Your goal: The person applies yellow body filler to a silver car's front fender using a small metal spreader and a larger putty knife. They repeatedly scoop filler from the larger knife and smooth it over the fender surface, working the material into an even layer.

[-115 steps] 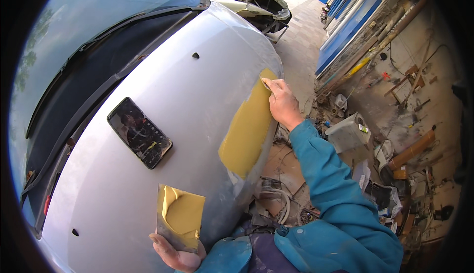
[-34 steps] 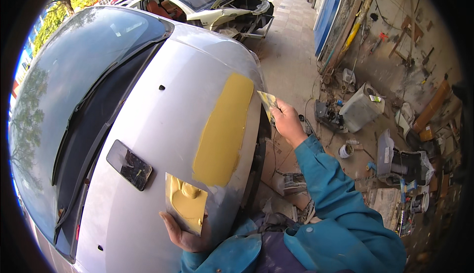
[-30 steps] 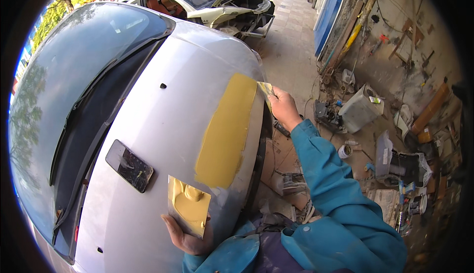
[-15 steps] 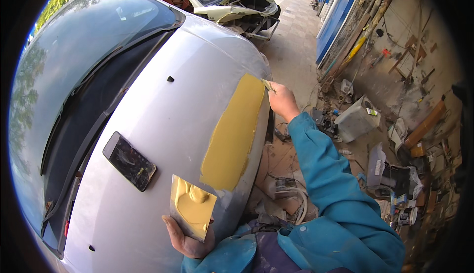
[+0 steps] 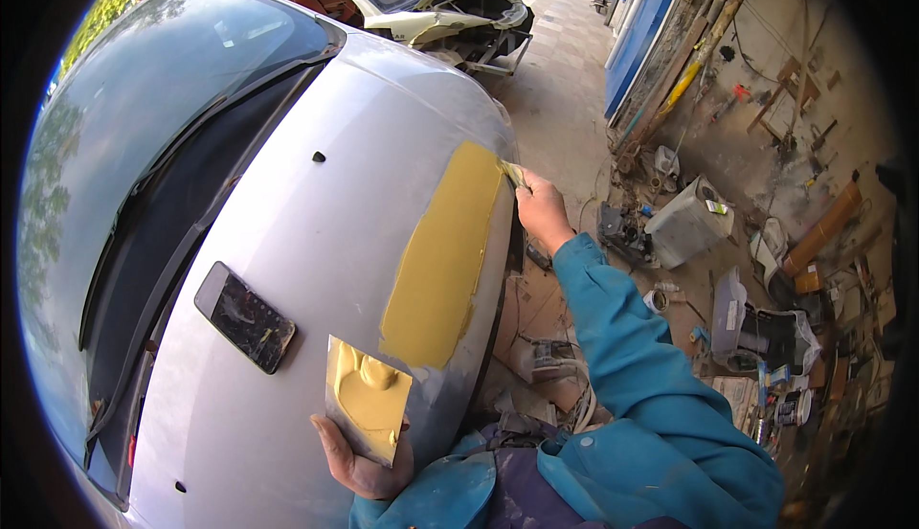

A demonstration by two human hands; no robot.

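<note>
My left hand [image 5: 369,472], low in the picture, is closed on a thin flat mixing board [image 5: 337,368] that carries a mound of yellow body filler [image 5: 373,390]. At the far right end of a long yellow filler patch [image 5: 436,266] on the silver car hood [image 5: 287,232], my right hand [image 5: 544,208] grips a small spreader [image 5: 512,175]. The spreader's edge meets the patch's right border; my fingers partly cover the rest of it. The patch looks smooth, with ragged edges along its right side.
A dusty black phone [image 5: 246,318] lies on the hood, left of the board. The windshield [image 5: 163,89] is beyond it. A car with an open, stripped front [image 5: 479,22] stands ahead. Right of the hood, the floor holds a clear plastic bin [image 5: 689,223], cans and scattered scrap.
My right hand has drawn the spreader slightly toward me along the patch's far right border, and its blade shows more. My left hand keeps the board. The whole view has shifted a little.
</note>
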